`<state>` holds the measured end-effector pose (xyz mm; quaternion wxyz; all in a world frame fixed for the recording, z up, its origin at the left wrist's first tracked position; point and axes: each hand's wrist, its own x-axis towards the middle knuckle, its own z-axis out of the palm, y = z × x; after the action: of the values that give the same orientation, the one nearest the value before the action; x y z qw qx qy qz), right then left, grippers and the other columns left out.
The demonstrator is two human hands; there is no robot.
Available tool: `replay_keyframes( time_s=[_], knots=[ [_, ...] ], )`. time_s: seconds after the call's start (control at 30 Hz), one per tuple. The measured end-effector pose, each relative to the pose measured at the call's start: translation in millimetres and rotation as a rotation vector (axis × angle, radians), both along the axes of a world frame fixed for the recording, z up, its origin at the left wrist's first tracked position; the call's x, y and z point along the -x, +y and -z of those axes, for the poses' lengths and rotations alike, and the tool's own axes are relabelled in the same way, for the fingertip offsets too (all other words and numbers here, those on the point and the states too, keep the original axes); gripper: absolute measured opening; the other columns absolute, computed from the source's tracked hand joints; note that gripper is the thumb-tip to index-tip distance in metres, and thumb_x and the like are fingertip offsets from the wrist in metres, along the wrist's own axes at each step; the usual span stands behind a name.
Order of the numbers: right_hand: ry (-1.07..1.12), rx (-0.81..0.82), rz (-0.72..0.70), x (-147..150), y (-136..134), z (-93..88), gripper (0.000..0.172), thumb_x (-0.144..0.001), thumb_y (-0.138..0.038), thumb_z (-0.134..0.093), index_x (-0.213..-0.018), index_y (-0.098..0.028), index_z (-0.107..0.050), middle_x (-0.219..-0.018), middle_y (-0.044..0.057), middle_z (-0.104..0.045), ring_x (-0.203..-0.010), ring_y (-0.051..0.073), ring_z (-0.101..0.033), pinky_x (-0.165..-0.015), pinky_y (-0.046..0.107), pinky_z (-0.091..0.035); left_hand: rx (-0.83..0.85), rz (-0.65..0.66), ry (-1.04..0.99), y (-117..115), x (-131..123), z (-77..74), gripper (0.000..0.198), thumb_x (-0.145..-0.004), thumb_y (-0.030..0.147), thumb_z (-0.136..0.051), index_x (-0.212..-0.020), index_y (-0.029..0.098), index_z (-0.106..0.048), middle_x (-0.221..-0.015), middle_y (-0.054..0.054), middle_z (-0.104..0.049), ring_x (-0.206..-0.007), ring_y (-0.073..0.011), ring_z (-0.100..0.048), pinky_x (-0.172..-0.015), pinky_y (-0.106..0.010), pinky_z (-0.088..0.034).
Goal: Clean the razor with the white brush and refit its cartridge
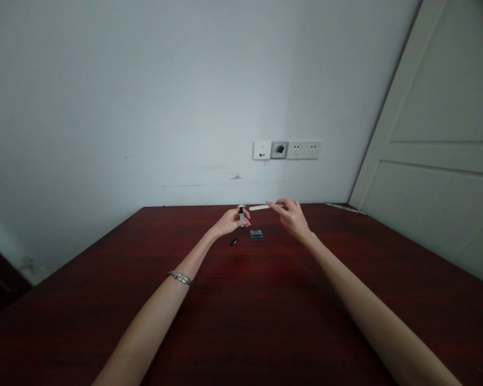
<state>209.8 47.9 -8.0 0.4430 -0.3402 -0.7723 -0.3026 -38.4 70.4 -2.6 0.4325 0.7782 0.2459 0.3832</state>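
Note:
My left hand [232,220] is closed around a small white upright bottle [241,214] with a dark band near its top, held just above the dark red table [241,311]. My right hand [290,215] pinches one end of a thin pale flat strip [261,207] that points left toward the bottle's top. A small black cap-like piece [234,242] lies on the table below my left hand. Beside it, between the hands, rests a small clear packet with greenish contents [256,234].
A pale wall stands behind the table with a row of sockets and a switch plate [286,150]. A white panelled door [438,145] is at the right. A silver bracelet [180,277] is on my left wrist.

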Motion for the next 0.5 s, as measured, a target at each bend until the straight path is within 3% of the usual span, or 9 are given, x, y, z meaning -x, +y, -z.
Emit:
replay_keyframes(
  time_s=[0.27, 0.5],
  knots=[
    [0.035, -0.024, -0.048, 15, -2, -8.5, 0.058, -0.082, 0.0, -0.041, -0.127, -0.034, -0.051, -0.097, 0.007, -0.054, -0.086, 0.016, -0.05, -0.08, 0.033, -0.039, -0.073, -0.03, 0.071, 3, -3, 7.4, 0.011, -0.069, 0.007, -0.055, -0.078, 0.012, -0.054, -0.072, -0.002, -0.062, -0.071, -0.0128, -0.061, -0.072, -0.027, -0.046],
    [0.033, -0.019, -0.04, 7, 1, -2.1, 0.057, -0.082, -0.001, -0.04, -0.128, -0.035, -0.05, -0.095, 0.007, -0.054, -0.085, 0.016, -0.049, -0.08, 0.034, -0.04, -0.112, -0.022, 0.093, 7, 0, 8.4, 0.008, -0.07, 0.009, -0.054, -0.076, 0.013, -0.052, -0.072, -0.001, -0.061, -0.071, -0.0126, -0.06, -0.074, -0.027, -0.045]
  ],
)
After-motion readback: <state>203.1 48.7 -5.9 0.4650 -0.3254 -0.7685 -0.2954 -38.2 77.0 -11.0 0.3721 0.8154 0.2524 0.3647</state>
